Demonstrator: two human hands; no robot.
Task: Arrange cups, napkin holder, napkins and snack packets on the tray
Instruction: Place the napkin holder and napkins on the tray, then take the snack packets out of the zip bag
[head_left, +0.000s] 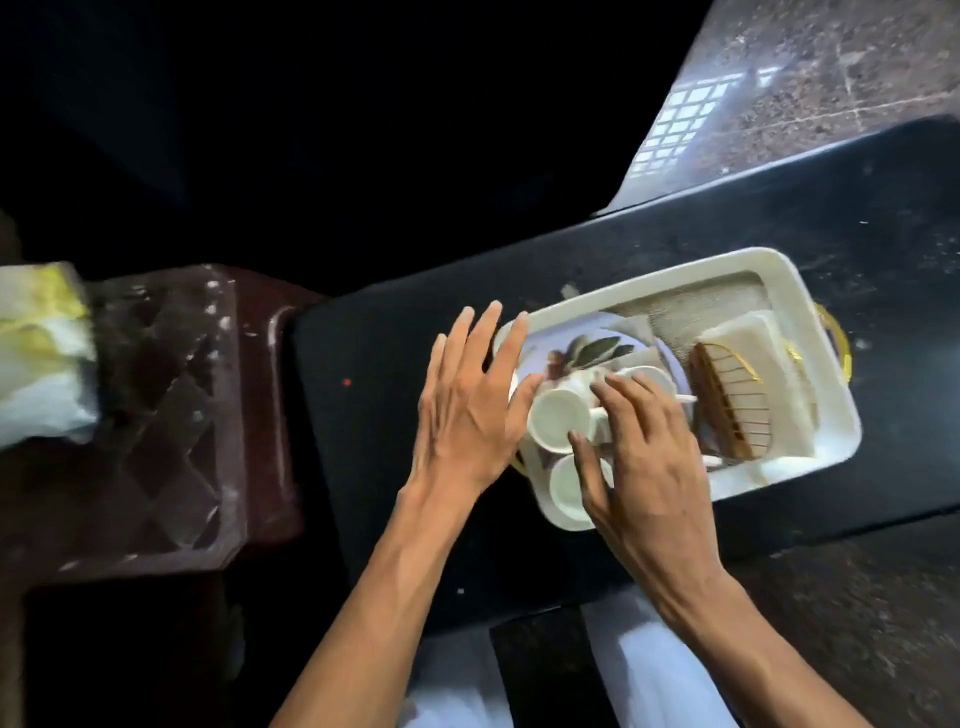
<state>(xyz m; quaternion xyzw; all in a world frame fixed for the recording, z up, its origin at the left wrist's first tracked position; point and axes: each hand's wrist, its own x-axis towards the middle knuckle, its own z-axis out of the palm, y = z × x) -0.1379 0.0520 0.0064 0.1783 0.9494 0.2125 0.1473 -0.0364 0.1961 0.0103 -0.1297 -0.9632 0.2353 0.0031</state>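
Observation:
A white rectangular tray (675, 270) lies on a dark table. Inside it, white cups (558, 415) lie on their sides at the near left end, on top of a pale snack packet (592, 348) printed with leaves. A brown wire napkin holder (732, 405) stands at the right end beside a white stack of napkins (753, 338). My left hand (472, 410) is spread flat against the tray's left end, touching one cup with its fingers apart. My right hand (644, 452) rests over the cups, fingertips on them, fingers loosely spread.
The dark table (395, 467) runs from centre to right, with its near edge below my wrists. A brown moulded plastic piece (171, 415) sits to the left, with a white and yellow bag (41, 358) at the far left. Speckled stone floor (831, 62) shows at top right.

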